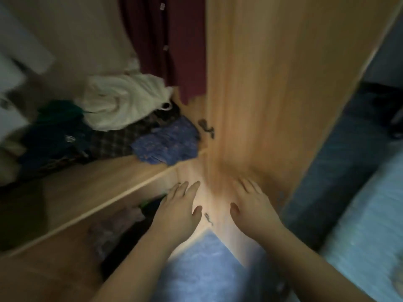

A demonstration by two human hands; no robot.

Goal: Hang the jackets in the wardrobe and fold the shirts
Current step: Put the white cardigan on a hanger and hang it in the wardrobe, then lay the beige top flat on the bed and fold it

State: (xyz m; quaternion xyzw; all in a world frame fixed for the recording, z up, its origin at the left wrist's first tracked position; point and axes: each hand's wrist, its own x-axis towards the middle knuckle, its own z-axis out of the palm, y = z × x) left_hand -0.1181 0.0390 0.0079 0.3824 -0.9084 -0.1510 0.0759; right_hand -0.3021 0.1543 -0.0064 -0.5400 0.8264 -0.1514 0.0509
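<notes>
Nearest, the left hand (181,211) and right hand (253,205) hover empty, fingers straight and loosely spread, by the wardrobe (272,83) door edge. Beyond, crumpled clothes (124,99) heap on a shelf (98,182) (soft, light, floppy; probably best lifted by collar or shoulders). Farthest, a maroon garment (174,40) hangs.
</notes>
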